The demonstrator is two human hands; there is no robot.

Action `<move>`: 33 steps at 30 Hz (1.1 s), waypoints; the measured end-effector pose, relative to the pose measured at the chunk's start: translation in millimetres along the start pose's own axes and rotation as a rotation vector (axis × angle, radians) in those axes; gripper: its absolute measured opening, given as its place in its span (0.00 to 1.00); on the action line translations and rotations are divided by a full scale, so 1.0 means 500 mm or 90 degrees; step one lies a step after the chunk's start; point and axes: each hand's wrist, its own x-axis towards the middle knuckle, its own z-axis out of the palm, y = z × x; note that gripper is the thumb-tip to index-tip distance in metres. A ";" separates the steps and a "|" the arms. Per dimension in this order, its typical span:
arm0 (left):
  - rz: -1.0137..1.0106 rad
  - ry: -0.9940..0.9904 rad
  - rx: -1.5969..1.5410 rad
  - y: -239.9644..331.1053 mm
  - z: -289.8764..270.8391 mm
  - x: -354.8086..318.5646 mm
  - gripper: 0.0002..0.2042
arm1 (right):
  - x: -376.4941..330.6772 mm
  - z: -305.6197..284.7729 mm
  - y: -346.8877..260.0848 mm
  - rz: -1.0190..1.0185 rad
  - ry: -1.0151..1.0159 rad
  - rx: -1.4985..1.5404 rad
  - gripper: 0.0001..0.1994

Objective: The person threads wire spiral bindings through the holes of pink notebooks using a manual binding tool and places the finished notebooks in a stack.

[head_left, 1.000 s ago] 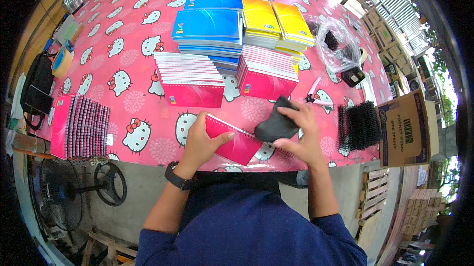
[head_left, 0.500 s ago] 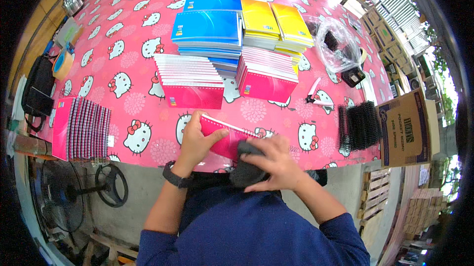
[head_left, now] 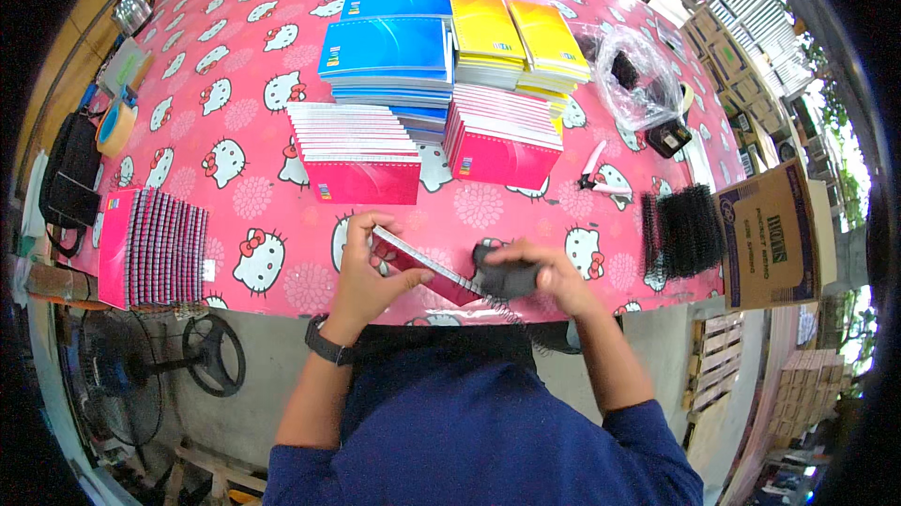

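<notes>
Pinching a seemingly part-coiled pink notebook (head_left: 453, 290) at the table's (head_left: 249, 210) front edge, the left hand (head_left: 374, 281) faces the right hand (head_left: 554, 276), half-curled on a dark pad (head_left: 507, 283); coiled notebooks (head_left: 160, 248) front-left look done, uncoiled pink stacks (head_left: 361, 183) remain.

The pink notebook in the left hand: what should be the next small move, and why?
Probably the right hand should roll its dark pad against the black coil while the left hand steadies the notebook, because some coil trails beyond the notebook's near corner.
</notes>
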 end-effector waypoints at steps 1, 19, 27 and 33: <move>-0.023 0.012 -0.029 0.016 0.009 -0.002 0.36 | -0.001 0.007 0.006 -0.045 -0.040 -0.012 0.40; 0.016 -0.009 -0.046 -0.031 0.002 -0.027 0.33 | 0.041 0.037 0.002 -0.043 0.077 -0.190 0.34; 0.039 -0.036 -0.058 -0.026 -0.006 -0.025 0.30 | 0.044 0.043 0.000 -0.100 0.000 -0.017 0.32; -0.046 -0.021 -0.132 -0.010 0.005 -0.019 0.29 | 0.056 0.002 -0.016 -0.103 0.231 -0.503 0.29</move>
